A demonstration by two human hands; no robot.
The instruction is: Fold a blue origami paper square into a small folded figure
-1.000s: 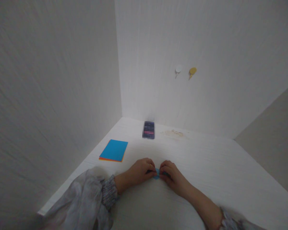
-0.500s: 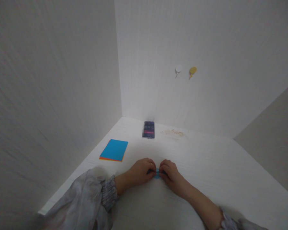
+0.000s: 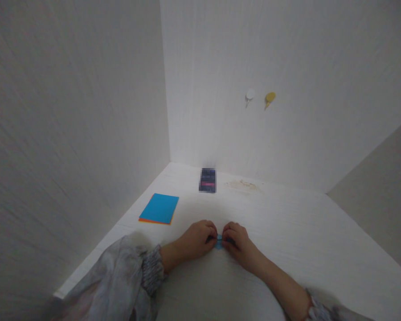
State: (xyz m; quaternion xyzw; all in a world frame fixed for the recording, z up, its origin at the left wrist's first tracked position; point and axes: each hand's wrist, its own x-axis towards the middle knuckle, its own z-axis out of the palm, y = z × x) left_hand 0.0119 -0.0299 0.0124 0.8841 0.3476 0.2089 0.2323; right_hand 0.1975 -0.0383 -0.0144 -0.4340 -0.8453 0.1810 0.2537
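Note:
Low in the middle of the head view, a small piece of blue paper (image 3: pixel 219 244) lies at the white tabletop between my hands. My left hand (image 3: pixel 200 238) pinches its left side, with the fingers bent and closed. On the other side my right hand (image 3: pixel 236 240) pinches the right part in the same way. Only a narrow strip shows between the fingertips, with a dark line across it that looks like a crease. Both hands hide the rest of the paper, so its full shape cannot be made out.
A stack of coloured paper sheets (image 3: pixel 159 208), blue on top with orange below, lies to the left. A blurred dark item (image 3: pixel 207 180) stands near the back wall, beside a brownish mark (image 3: pixel 242 184). White (image 3: pixel 250 94) and yellow (image 3: pixel 270 97) hooks are on the wall.
Both hands keep nearly the same place and grip on the blue paper. The visible strip between the fingertips looks slightly different. The whole view has shifted very slightly.

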